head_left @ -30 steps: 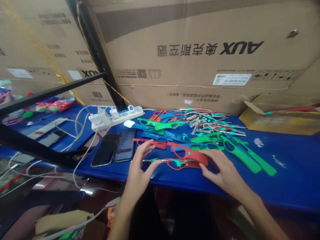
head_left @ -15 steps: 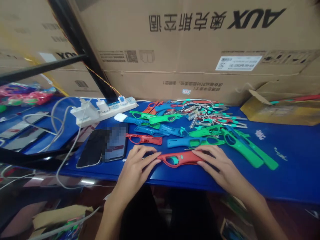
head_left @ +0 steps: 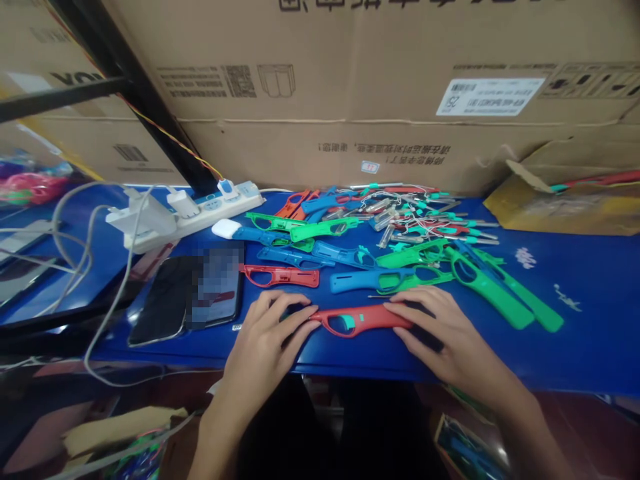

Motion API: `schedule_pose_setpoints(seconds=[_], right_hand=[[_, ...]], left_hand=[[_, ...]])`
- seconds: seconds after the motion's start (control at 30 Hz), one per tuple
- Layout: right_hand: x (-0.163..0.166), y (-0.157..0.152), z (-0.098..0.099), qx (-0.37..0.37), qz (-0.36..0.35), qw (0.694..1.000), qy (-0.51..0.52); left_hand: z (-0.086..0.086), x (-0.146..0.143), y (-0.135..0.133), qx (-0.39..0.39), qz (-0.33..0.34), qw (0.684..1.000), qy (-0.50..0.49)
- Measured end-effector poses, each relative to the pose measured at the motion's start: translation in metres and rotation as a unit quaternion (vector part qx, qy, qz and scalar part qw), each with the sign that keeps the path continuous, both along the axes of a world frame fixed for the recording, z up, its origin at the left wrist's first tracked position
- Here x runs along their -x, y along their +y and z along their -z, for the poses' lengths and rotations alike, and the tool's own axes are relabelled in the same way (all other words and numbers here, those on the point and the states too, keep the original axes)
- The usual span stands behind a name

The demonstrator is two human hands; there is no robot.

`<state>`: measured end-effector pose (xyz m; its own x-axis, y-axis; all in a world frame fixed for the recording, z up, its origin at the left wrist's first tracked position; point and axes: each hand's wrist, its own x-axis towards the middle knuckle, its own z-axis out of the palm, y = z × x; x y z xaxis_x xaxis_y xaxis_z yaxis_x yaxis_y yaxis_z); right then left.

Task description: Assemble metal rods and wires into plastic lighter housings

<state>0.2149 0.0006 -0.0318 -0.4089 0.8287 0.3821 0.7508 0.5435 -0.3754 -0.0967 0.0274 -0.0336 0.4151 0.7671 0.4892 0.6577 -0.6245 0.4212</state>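
Note:
Between my two hands a red gas lighter (head_left: 370, 317) with a green trigger lies level, close to the front of the blue table. My left hand (head_left: 273, 327) pinches its narrow nozzle end. The fingers and thumb of my right hand (head_left: 433, 327) close on the wide handle end. Just beyond it lie a red lighter shell half (head_left: 283, 275), a blue shell half (head_left: 355, 281) and green shells (head_left: 493, 293). Farther back is a pile of wired lighter inner parts (head_left: 415, 217) with metal tubes and clear tanks.
Two phones (head_left: 163, 293) lie left of my left hand. A white power strip (head_left: 195, 217) with plugs and cables stands behind them. At the back right is an opened carton (head_left: 565, 200); a large cardboard box (head_left: 320, 87) walls the rear.
The camera view has tilted down and shifted slightly, so the background sits elsewhere in the frame. Both hands keep their hold on the red lighter, with little visible movement.

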Motion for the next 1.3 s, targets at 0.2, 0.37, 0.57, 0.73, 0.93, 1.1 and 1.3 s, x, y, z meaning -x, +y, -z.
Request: schedule_pose_setpoints(seconds=[0.2,0.37,0.57,0.73,0.93,1.1,1.3], right_hand=[[0.001,-0.003,0.000,0.016,0.001,1.000,-0.007],[0.001,-0.003,0.004,0.015,0.005,1.000,-0.015],[0.001,-0.001,0.006,0.020,0.004,1.000,-0.022],[0.001,0.000,0.005,0.003,0.003,1.000,-0.025],[0.002,0.004,0.003,-0.051,-0.020,0.998,-0.013],[0.003,0.006,0.001,-0.089,-0.048,0.993,-0.062],[0.012,0.002,0.000,-0.104,-0.022,0.988,-0.110]], left_hand=[[0.000,0.000,0.000,0.005,0.004,1.000,-0.012],[0.000,-0.001,0.000,0.002,0.004,1.000,-0.007],[0.000,-0.001,-0.002,0.028,-0.013,1.000,-0.007],[0.000,-0.001,-0.002,0.028,0.002,1.000,-0.001],[0.001,0.000,0.002,0.032,0.009,0.999,0.008],[-0.001,-0.002,0.005,0.033,0.007,0.999,0.023],[-0.002,-0.005,-0.002,0.018,-0.009,0.999,0.039]])
